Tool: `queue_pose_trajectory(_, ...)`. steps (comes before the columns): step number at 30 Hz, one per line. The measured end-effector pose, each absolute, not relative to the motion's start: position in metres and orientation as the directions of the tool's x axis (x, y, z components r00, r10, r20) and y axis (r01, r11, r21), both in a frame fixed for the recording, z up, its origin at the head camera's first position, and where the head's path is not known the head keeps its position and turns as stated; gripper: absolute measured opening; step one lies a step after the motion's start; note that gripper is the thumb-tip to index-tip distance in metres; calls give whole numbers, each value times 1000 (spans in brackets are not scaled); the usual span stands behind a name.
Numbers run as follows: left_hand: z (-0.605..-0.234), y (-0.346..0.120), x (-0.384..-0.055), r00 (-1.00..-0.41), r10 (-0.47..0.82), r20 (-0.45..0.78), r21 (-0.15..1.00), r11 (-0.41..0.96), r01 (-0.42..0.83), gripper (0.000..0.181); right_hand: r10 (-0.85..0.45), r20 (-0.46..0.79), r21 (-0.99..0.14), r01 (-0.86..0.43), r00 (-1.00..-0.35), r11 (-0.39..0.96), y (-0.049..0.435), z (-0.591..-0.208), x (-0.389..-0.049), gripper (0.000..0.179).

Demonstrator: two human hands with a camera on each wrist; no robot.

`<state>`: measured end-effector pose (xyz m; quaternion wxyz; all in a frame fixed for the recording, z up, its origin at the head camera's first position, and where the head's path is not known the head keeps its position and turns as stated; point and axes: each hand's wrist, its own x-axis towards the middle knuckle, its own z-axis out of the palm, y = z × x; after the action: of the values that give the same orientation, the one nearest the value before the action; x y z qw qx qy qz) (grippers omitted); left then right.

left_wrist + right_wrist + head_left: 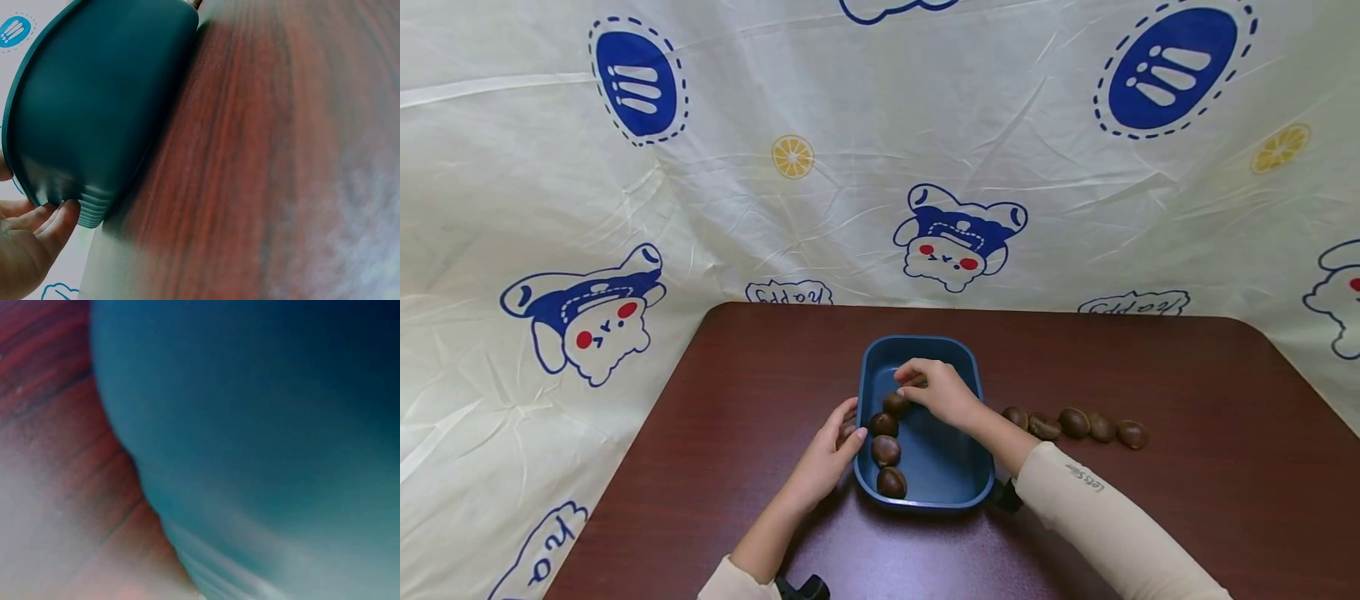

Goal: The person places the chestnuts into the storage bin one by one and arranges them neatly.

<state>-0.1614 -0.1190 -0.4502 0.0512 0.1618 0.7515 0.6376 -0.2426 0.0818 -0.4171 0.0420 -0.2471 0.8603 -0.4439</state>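
In the head view a blue tray [951,467] lies on the table, with several brown chestnuts [886,451] in a row along its left inner side. My left hand [827,454] holds the tray's left rim, thumb at the top edge and fingers against the outer wall. The left wrist view shows those fingers [59,228] touching the tray's ridged outside. Inside the tray, my right hand [943,393] is bent over the farthest chestnut [895,405]. Its thumb is at that chestnut; the index fingertip stands apart from it. Only the tray's blurred wall [250,425] shows in the right wrist view.
Right of the tray, several more chestnuts [1074,423] lie in a line on the dark red-brown table [1150,517], partly behind the right forearm. A white printed sheet [835,217] hangs beyond the table's far edge.
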Motion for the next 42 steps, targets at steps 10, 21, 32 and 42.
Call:
queue_pose_trajectory(10, -446, -119, -160, -944, 302, 134, 978, 114, 175, 47, -403, 168, -815, -357, -900, 457, 106, -403, -242, 24)
queue_pose_trajectory(21, -438, -118, -158, -945, 300, 131, 980, 107, 170, 46, -323, 191, -816, -333, -927, 472, 149, -393, -237, 32)
queue_pose_trajectory(32, -451, -120, -163, -943, 305, 132, 976, 125, 177, 48, -259, 238, -782, -343, -936, 520, 206, -393, -220, 32)
queue_pose_trajectory(42, -451, -119, -163, -943, 307, 127, 977, 126, 173, 48, -181, 232, -765, -294, -956, 574, 251, -401, -202, 34)
